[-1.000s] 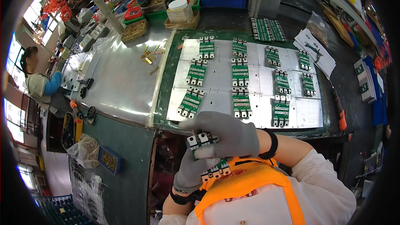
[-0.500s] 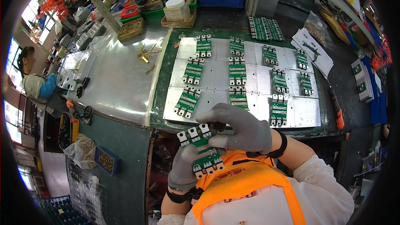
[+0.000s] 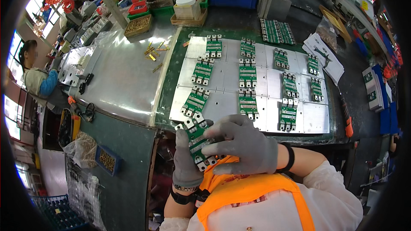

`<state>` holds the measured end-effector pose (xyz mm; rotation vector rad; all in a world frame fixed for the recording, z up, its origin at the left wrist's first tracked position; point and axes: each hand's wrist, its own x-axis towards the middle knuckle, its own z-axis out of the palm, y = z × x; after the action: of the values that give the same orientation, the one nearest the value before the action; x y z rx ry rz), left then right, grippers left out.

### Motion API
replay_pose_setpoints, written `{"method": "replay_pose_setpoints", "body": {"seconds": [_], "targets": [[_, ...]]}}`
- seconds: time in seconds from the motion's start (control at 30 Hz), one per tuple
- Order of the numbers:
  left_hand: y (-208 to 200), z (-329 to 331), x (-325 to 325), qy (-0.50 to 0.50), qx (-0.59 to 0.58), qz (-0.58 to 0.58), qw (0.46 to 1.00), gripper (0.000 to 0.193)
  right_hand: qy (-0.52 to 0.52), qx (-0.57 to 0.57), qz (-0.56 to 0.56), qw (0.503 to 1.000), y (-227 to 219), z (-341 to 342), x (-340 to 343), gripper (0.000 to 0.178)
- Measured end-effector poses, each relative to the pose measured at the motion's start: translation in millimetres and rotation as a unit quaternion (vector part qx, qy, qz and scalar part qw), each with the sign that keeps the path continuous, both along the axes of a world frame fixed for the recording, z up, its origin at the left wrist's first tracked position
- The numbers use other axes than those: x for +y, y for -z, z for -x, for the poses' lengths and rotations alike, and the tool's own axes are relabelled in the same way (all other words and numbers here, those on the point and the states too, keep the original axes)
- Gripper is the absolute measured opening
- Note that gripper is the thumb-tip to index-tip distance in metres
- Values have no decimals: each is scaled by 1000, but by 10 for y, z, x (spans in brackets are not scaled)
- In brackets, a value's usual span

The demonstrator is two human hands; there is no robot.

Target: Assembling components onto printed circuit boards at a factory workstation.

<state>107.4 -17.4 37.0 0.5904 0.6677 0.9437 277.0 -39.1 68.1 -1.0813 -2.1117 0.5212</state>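
Observation:
A green circuit board with black-and-white components along both ends is tilted in front of my chest, just off the bench's near edge. My gloved left hand is closed on its left side, the thumb along that edge. My gloved right hand reaches over the board's right side, fingers bent against it and partly hiding its lower end. Beyond, several similar boards lie in rows on silver metal plates; the nearest one is just past the held board.
Brass-coloured pieces lie scattered on the metal sheet at left. Another stack of boards, papers and an orange-handled tool are to the right. Bins, including a blue one, stand behind. A person works at far left.
The held board has moved slightly up and left and tilted differently. My right hand's fingers have gone from its upper right corner down its right side. My left thumb has shifted to the edge.

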Motion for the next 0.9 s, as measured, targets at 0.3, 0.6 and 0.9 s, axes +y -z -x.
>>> {"method": "replay_pose_setpoints", "body": {"seconds": [0.3, 0.6, 0.9], "targets": [[453, 304, 235, -97, 19, -61, 993, 57, -55, -79, 192, 977, -1028, -931, 1304, 20], [773, 630, 372, -166, 7, -30, 986, 53, 123, -533, 169, 820, 215, -293, 3403, 28], [789, 810, 356, -157, -114, 98, 976, 49, 71, -676, 293, 673, 726, -54, 4399, 57]]}}
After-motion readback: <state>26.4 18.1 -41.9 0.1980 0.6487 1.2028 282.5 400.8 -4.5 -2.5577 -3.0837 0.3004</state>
